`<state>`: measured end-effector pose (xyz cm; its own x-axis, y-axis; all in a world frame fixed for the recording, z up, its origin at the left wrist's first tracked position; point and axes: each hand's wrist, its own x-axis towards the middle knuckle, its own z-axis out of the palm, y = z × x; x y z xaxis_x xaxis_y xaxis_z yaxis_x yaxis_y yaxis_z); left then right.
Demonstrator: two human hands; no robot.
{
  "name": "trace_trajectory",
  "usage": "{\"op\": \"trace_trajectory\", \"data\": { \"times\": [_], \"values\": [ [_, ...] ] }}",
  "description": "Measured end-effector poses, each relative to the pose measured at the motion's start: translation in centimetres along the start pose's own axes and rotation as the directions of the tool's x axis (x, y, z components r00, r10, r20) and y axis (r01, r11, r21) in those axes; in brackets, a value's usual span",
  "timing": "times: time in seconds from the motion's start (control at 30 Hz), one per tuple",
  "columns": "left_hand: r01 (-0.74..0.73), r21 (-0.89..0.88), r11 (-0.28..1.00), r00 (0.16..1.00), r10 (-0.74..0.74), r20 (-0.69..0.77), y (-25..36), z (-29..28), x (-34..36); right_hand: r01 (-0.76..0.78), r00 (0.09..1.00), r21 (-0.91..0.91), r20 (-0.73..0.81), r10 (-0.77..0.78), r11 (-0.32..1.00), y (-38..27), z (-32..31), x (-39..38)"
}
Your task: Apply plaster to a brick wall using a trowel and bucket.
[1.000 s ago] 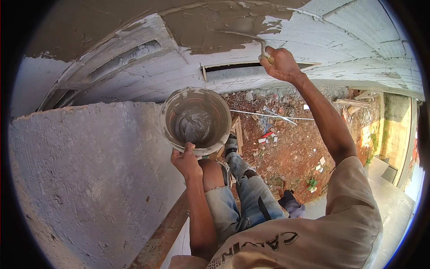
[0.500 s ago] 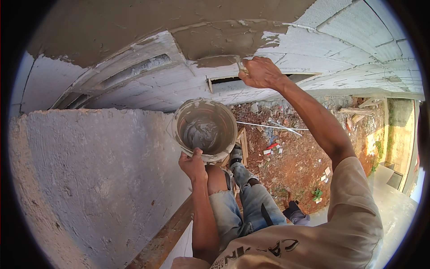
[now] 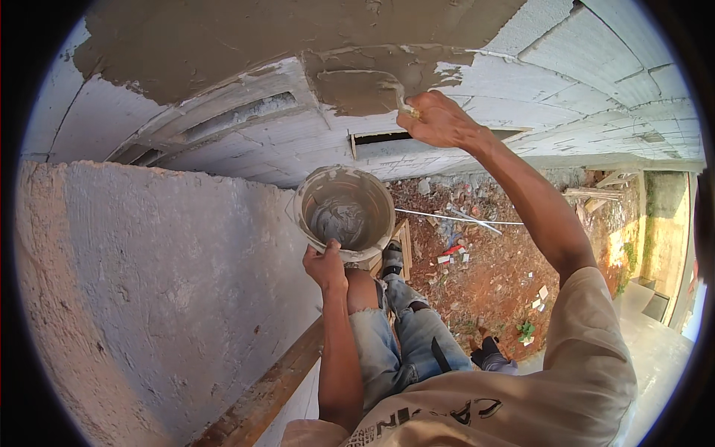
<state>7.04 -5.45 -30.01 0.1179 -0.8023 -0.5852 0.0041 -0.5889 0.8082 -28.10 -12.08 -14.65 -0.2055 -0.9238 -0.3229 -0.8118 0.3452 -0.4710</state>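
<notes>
My right hand [image 3: 441,121] is closed round the handle of a trowel [image 3: 400,92]. Its mortar-smeared blade lies against the wet grey-brown mortar [image 3: 350,95] on the pale block wall [image 3: 521,83], and blade and mortar are hard to tell apart. Lower and to the left, my left hand [image 3: 326,267] grips the near rim of a bucket [image 3: 381,216], thumb over the edge. The bucket is tilted toward me and crusted with dried mortar. Wet grey mortar [image 3: 339,220] sits in its bottom.
A rough concrete surface [image 3: 171,276] fills the left. Narrow slots [image 3: 380,140] open in the wall. Beneath my foot shows part of a wooden support [image 3: 404,242]. Far below, rubble and pale rods [image 3: 477,220] lie on reddish ground. Another person [image 3: 491,354] is partly visible below.
The trowel blade has moved up the wall across the mortar patch, and my right hand has shifted slightly right. My left hand still holds the bucket in nearly the same place.
</notes>
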Motion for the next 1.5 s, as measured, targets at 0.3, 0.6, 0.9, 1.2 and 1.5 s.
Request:
{"op": "trace_trajectory", "data": {
  "times": [0.3,0.6,0.9,1.2,1.5],
  "values": [
    [-0.007,0.042,0.999,1.0,0.006,0.022,0.5,0.3,-0.3,0.142,0.989,-0.174,-0.007,-0.145,0.975,1.1,2.1,2.9],
    [-0.024,0.08,0.996,1.0,0.024,0.007,0.6,-0.2,0.0,0.241,0.932,0.04,-0.287,-0.22,0.97,-3.6,-7.7,-1.4],
    [-0.101,0.109,0.989,0.993,0.093,0.077,-0.3,1.2,0.4,0.067,0.996,-0.424,-0.026,-0.086,0.903,9.0,1.7,0.3],
    [-0.152,0.206,0.967,0.987,0.137,0.088,0.2,0.8,0.3,0.1,0.968,-0.256,-0.2,-0.154,0.961,4.2,-6.8,-2.9],
    [-0.151,0.173,0.973,0.985,0.134,0.106,-0.3,1.4,0.3,0.094,0.992,-0.341,-0.05,-0.118,0.935,10.0,-5.6,-3.4]
  ]
}}
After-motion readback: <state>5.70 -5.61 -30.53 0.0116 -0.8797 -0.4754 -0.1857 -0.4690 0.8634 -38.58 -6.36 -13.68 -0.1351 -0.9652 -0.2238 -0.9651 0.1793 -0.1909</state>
